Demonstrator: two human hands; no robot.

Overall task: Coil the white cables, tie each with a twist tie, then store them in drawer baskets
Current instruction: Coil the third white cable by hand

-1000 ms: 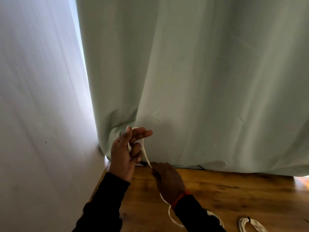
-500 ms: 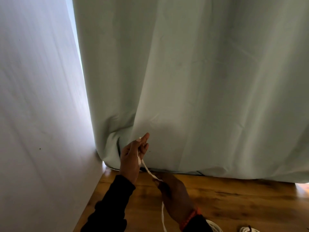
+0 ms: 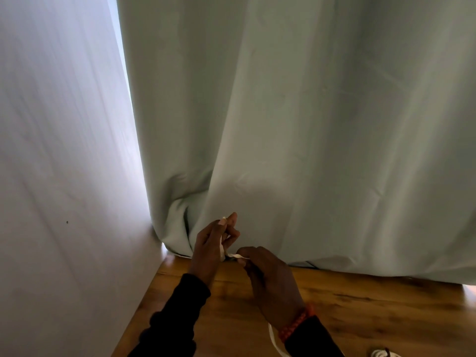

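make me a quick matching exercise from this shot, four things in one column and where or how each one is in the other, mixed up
Things:
1. left hand
2. right hand
3. curtain
4. coiled cable

Places or states:
A. hangs down to the table's far edge
B. lies on the wooden table at the bottom edge of the view
C. raised, cable wrapped in its fingers
D. pinches the cable strand, orange band at its wrist

Pairs: 1-C, 2-D, 3-A, 4-B

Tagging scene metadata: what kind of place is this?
Likely a home room, at a window corner: a pale green curtain drapes onto a wooden tabletop beside a plain white wall. Daylight shows at the curtain's edge.
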